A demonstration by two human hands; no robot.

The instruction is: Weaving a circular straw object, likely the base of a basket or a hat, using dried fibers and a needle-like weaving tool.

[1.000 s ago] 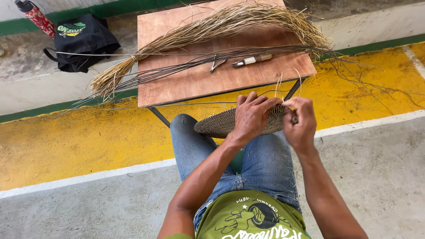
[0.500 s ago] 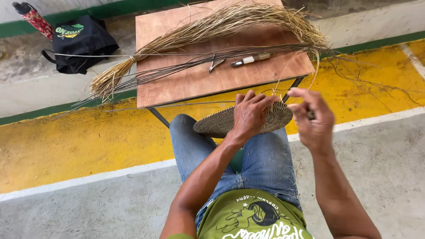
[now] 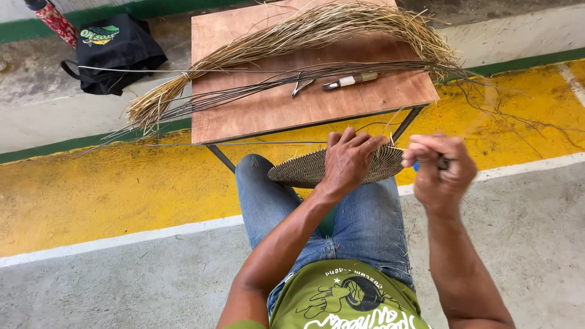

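Two hands busy just below counter (image 3: 274,116) near edge. Woven disc (image 3: 301,172) on lap, seen nearly edge-on, long axis left to right, right rim toward right hand (image 3: 440,172). Left hand (image 3: 350,161) gripping disc, fingers across top. Right hand clenched on small blue-tipped tool (image 3: 417,166). Probably rim stitching; next pull calls for steady disc, taut strand.

A grey concrete floor (image 3: 122,286) fills the lower part of the frame, edged by a thin white painted line (image 3: 109,240). Above it runs a broad yellow painted band (image 3: 91,189), then a narrow green stripe (image 3: 73,145) along a pale concrete kerb (image 3: 73,119). At upper centre stands a small brown plywood table (image 3: 280,109) on dark metal legs (image 3: 220,157). Even daylight falls across everything, with soft shadows.
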